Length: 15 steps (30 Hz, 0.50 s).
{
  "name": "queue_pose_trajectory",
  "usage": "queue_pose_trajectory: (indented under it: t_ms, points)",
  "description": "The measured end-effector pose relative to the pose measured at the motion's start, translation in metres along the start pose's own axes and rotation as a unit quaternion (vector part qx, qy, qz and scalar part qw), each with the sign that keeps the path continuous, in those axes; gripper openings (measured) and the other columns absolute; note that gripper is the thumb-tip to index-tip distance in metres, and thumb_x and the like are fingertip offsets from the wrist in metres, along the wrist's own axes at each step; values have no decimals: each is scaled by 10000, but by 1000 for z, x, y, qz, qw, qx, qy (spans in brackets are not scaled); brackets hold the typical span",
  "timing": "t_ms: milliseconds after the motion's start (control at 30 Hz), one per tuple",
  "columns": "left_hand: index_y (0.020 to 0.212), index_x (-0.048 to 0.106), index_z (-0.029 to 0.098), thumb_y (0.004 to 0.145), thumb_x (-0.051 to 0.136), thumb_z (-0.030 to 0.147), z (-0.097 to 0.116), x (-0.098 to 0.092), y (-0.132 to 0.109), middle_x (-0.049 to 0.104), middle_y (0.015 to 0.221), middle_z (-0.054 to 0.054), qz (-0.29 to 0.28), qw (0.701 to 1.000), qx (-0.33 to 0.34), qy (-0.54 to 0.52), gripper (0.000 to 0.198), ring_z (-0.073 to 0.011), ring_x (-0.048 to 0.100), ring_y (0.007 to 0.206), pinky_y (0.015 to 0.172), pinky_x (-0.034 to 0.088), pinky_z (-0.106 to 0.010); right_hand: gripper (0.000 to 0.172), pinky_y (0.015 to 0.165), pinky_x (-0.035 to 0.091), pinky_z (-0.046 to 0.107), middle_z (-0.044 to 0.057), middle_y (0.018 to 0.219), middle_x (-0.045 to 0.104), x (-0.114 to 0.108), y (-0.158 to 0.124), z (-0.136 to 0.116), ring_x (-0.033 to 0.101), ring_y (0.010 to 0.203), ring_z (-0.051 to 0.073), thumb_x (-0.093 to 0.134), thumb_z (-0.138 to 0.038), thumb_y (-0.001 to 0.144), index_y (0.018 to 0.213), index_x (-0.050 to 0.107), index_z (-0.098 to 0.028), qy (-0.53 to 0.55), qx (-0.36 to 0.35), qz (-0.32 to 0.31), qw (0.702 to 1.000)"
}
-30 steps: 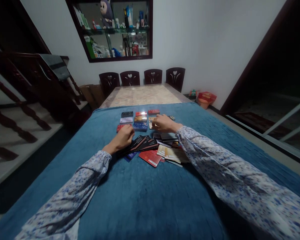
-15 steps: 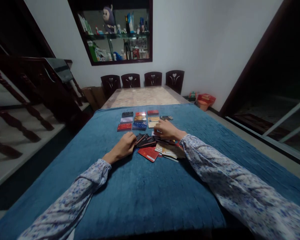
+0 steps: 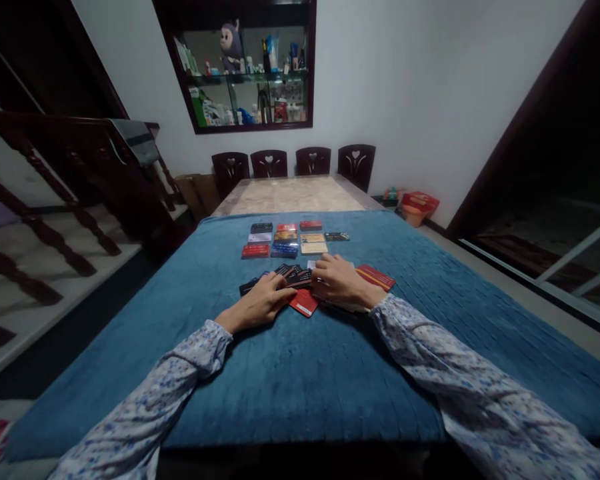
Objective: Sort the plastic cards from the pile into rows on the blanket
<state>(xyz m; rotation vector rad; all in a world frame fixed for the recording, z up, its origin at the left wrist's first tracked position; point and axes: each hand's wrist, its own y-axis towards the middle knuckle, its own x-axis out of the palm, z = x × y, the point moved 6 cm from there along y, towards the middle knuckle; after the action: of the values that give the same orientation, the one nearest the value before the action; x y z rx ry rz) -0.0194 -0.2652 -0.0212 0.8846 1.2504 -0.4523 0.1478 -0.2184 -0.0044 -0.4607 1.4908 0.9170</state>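
Note:
My left hand [image 3: 264, 301] rests at the left of a loose pile of cards, thumb and fingers apart. Beneath and beside it lie black cards [image 3: 295, 275], fanned out, and a red card [image 3: 305, 303] with a white strip. My right hand [image 3: 341, 280] is closed over the pile's right part, fingertips down among the cards; whatever they grip is hidden. A red and yellow card [image 3: 376, 276] sticks out past this hand. Beyond the pile are small sorted stacks in rows, among them a red stack [image 3: 256, 251], a blue stack [image 3: 285, 249] and a cream stack [image 3: 313, 247].
A blue cloth [image 3: 220, 393] covers the near part of the long table, whose marbled top [image 3: 290, 193] shows at the far end. Several dark chairs [image 3: 313, 162] stand behind it. A wooden railing [image 3: 55, 187] is at left, a red bag [image 3: 420, 202] at far right.
My left hand has moved in over the pile and its thumb has spread. My right hand has come back from the stacks onto the pile. A red and yellow card now shows at the right.

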Motion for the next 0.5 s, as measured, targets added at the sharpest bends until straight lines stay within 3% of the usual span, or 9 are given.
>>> queue_pose_trajectory:
  t_ms: [200,500]
  points:
    - [1322,629,207,1051,385,340,7,1,-1,601,1171,-142,-46,999,-7,27,388,-260,512,993,940,445,-467,194,742,285,355,107,965,666,2,-9,-15,476,930,234,579,-293,978,906,722,-184,1,-29,25,999]
    - [1144,678,180,981,515,281,14,-10,-8,598,1245,-151,-42,999,-3,17,252,-286,512,1119,1058,427,-515,256,781,305,364,122,1006,645,9,-18,-28,460,988,251,530,-323,1015,972,738,-180,12,-86,60,994]
